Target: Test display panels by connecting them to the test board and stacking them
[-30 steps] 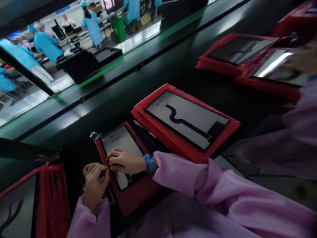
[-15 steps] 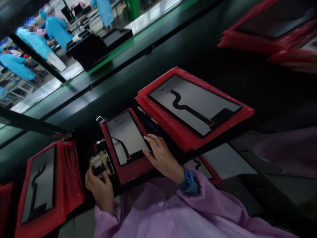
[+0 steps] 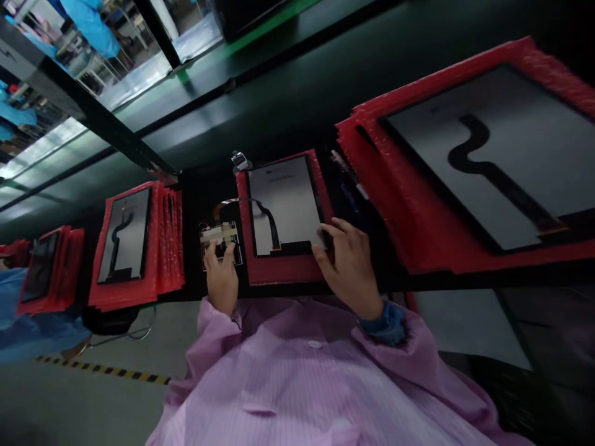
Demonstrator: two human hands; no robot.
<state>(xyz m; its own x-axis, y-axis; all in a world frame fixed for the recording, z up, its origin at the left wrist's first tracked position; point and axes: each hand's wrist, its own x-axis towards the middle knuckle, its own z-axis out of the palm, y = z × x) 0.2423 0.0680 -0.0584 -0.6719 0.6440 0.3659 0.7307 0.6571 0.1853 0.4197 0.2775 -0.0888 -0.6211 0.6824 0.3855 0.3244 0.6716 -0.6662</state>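
A display panel (image 3: pixel 289 204) with a pale grey back lies on a red bubble-wrap sleeve (image 3: pixel 283 271) in front of me. Its black ribbon cable (image 3: pixel 269 226) bends left toward a small circuit board (image 3: pixel 220 234). My left hand (image 3: pixel 222 282) grips the near part of this board between thumb and fingers; the fingertips partly cover it. At the panel's lower right edge is my right hand (image 3: pixel 351 269), its thumb and fingers apart and fingertips touching the edge. A small silver device (image 3: pixel 240 161) sits by the panel's upper left corner.
A large stack of red sleeves (image 3: pixel 395 204) with a panel (image 3: pixel 520 167) on top stands right. Pens (image 3: pixel 348 173) lie beside it. More red stacks (image 3: pixel 170 248) stand left, near a person's blue sleeve (image 3: pixel 37 328). A dark metal post (image 3: pixel 116 133) rises behind.
The view has swung left and levelled, so more stacks show at the left and the right stack looks larger. Both hands stay at the board and the panel.
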